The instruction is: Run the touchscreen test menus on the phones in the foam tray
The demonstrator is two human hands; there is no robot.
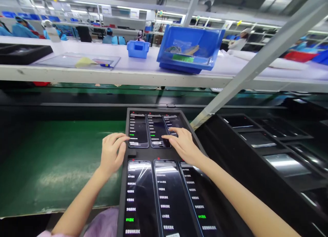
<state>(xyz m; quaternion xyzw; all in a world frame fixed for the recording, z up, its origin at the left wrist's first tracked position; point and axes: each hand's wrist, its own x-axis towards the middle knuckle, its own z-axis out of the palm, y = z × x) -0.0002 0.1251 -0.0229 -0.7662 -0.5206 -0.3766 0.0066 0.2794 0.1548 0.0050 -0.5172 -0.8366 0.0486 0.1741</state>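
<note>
A long white bench [143,77] is running across the full width of the view, with people [23,29] in blue clothing sitting far behind it. A green surface [64,168] is spreading out on the left, and a pale post [252,67] is slanting down on the right. A black tray [146,154] is lying in front of the person, holding 6 phones [167,182] in 2 rows of 3. To its right, dark trays [231,131] are holding glossy dark panels. On the bench, a large blue bin [196,38] is standing with bagged items inside.

The left hand [111,154] is holding nothing; its fingers are bending loosely, the tips sitting at the left edge of the upper left phone [139,129]. The right hand [183,145] is also gripping nothing; its fingers are spreading, 1 tip pointing onto the upper middle phone [155,122] and another lying over the upper right phone [172,119]. Whether the tips are pressing, I cannot tell.

All 6 screens are showing lists of white text, with 4 also displaying a green line. A small blue bin [137,50] is standing left of the large blue bin, and a blue pen [105,65] is lying farther left.
</note>
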